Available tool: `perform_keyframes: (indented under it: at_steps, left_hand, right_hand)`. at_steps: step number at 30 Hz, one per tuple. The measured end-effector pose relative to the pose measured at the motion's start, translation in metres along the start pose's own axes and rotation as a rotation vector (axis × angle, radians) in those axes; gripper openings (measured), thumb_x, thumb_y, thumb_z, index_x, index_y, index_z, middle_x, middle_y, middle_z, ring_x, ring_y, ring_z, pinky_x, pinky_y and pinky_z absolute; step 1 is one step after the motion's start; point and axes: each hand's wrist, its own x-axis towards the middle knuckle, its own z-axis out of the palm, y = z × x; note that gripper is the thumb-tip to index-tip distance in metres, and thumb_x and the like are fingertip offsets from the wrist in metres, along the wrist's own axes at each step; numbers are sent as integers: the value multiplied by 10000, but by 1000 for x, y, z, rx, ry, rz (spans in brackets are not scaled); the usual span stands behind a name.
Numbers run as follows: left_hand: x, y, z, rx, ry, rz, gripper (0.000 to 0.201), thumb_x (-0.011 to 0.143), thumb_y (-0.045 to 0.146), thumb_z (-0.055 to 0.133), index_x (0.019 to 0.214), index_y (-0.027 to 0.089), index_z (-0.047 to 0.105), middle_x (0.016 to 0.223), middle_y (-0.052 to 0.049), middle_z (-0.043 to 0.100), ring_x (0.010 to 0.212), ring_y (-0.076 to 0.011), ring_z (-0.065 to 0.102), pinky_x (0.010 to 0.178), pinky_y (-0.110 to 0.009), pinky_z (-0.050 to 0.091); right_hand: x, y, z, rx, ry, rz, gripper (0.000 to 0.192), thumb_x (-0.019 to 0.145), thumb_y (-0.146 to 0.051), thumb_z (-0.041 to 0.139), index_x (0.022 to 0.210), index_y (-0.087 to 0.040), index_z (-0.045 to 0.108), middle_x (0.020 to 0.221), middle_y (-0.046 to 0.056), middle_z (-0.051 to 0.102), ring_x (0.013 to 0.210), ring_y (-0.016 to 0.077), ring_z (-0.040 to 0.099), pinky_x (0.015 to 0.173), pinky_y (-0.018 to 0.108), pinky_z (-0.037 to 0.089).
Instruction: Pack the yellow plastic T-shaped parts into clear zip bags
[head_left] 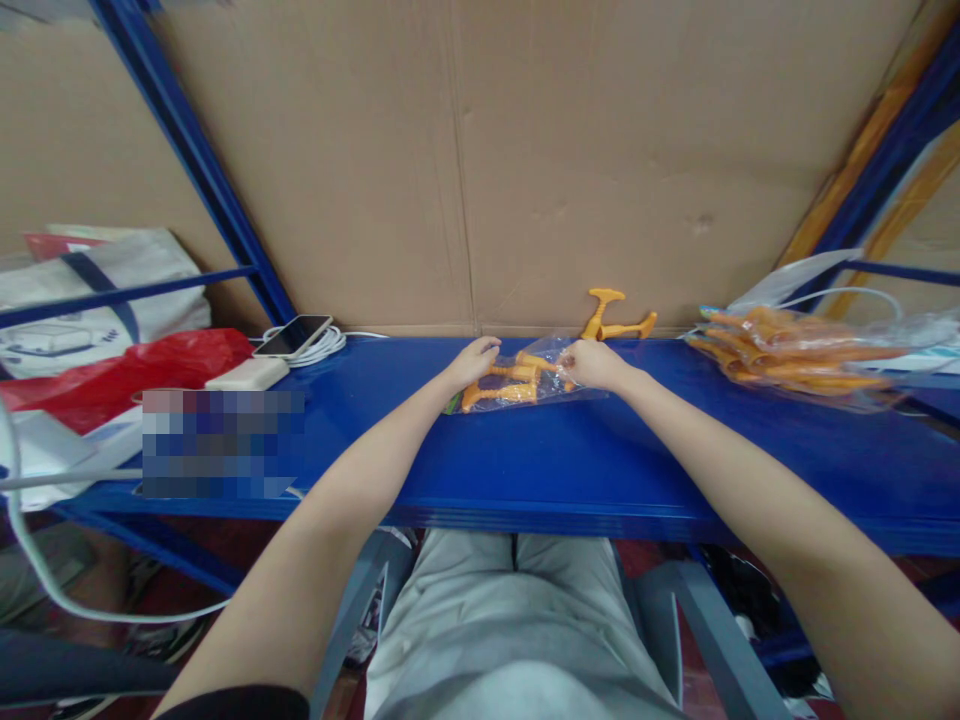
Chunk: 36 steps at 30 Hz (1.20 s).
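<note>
A clear plastic bag lies at the middle of the blue shelf, with orange plastic T-shaped pieces inside. My left hand is closed on the bag's left end, where a green printed patch shows. At the opposite end, the fingers of my right hand pinch the bag's plastic film. Just behind my right hand, a loose orange T-handled piece rests against the cardboard. My fingertips are partly hidden by the hands and by glare on the film.
More clear bags of orange pieces are heaped at the right. To the left are a phone on a coiled white cable, a white power adapter and a red bag. A cardboard wall backs the blue shelf.
</note>
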Motion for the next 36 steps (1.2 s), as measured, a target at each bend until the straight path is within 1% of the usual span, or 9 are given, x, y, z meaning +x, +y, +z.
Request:
perform_keyframes:
  at_steps: [6,10,15,18,21,26,32,34,36]
  left_hand:
    - [6,-8,3,-110,51,-85,215,877,218,496,1017,172,653,1233,-94,657,1241,-231,537,1113,-358,341]
    - [6,-9,3,-171,76,-93,162,868,219,508,943,198,650,1183,-76,674,1221,-221,543,1107,-353,338]
    - [3,-2,1,-245,95,-160,149,886,210,493,926,177,633,1211,-100,661,1220,-218,546,1090,-345,359]
    - [2,1,0,-288,71,-201,148,898,213,489,940,176,626,1225,-98,654,1224,-222,546,1080,-361,373]
    - [1,1,0,-313,60,-218,151,896,222,493,950,188,629,1232,-84,655,1229,-227,544,1074,-375,381]
    - [3,-2,2,-268,76,-161,156,879,232,492,922,188,636,1187,-85,675,1222,-221,549,1103,-349,347]
    - [4,-3,-2,-229,122,-153,149,864,228,471,858,201,617,1101,-74,692,1166,-219,571,1074,-358,378]
    - [3,-3,-4,-216,136,-177,149,864,220,459,826,206,602,1043,-67,697,1118,-224,582,1039,-370,410]
    - [3,-4,-5,-203,138,-210,145,866,218,456,805,207,586,986,-64,694,1070,-231,589,1005,-379,435]
  right_hand:
    - [-1,8,-8,-20,-7,-18,295,806,-132,584,1031,-131,775,1030,118,760,989,242,702,796,252,505]
    - [1,10,-5,-5,14,-41,243,795,-124,597,945,-121,789,978,142,763,942,257,712,758,260,503]
    - [9,12,10,239,13,-220,197,816,-129,595,851,-107,788,870,114,771,826,219,716,701,236,484]
    - [12,14,15,298,11,-290,201,826,-134,588,849,-103,786,858,109,771,814,215,715,701,234,480]
    - [13,14,18,255,21,-267,213,830,-144,576,868,-116,784,858,124,767,812,234,719,687,249,475]
    - [19,11,32,206,141,-227,237,813,-108,541,864,-121,772,938,157,757,914,274,714,759,290,498]
    - [35,18,59,575,376,-217,233,731,-104,638,932,-138,750,998,119,743,901,230,702,835,340,539]
    - [37,19,62,693,413,-192,243,680,-107,695,917,-146,735,1041,119,727,908,228,697,840,363,551]
    - [35,16,62,807,403,-104,241,649,-107,731,886,-150,709,1006,102,721,826,210,698,789,366,570]
